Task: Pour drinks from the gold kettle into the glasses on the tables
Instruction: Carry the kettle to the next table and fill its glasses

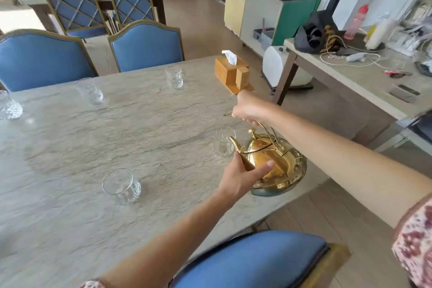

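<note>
My right hand (249, 110) reaches out over the table (70, 147), fist closed around the top of the kettle's arched handle, forearm stretched in from the right. My left hand (243, 176) comes in from below, fingers spread and curved against the kettle's (264, 154) near side, thumb up by the base of the spout; it is touching the body more than clasping it. The kettle sits on a gold tray (292, 177) at the table's near right edge, spout pointing left.

I count five glasses: one (224, 141) just beside the spout, one (121, 186) well left of the kettle, and three (174, 76) (90, 91) (8, 105) along the far side. One tissue box (231, 72) stands beyond the kettle. Three blue chairs (146, 44) (39, 58) (252, 259) border this table.
</note>
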Tool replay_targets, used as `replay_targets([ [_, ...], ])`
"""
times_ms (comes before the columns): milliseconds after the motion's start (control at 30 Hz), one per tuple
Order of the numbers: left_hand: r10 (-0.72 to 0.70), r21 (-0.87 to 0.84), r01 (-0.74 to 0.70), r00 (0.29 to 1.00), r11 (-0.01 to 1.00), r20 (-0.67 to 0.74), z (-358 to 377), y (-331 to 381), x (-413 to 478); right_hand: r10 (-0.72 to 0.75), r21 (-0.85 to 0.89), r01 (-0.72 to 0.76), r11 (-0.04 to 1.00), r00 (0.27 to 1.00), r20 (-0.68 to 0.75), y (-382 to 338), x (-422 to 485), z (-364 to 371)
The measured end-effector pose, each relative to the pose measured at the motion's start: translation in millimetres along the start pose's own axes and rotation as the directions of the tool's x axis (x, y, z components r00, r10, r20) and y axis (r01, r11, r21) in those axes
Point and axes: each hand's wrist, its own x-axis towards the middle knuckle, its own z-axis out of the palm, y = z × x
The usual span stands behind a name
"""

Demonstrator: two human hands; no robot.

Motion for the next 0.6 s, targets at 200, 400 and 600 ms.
replay_targets([
  [200, 0.01, -0.062, -0.014, 0.998, 0.998, -0.061, 1, 4, 5, -0.005, -0.086, 0.01, 0.996, 0.999, 0.052, -12, 6, -5],
  [400, 0.003, -0.089, -0.009, 0.998, 0.996, -0.06, -4, 9, 8, -0.006, -0.148, 0.012, 0.989, 0.999, 0.044, -20, 18, -2],
  [600, 0.005, -0.128, -0.014, 0.997, 0.992, -0.072, -6, 17, 12, 0.009, -0.175, 0.001, 0.985, 0.998, 0.054, -27, 24, -9],
])
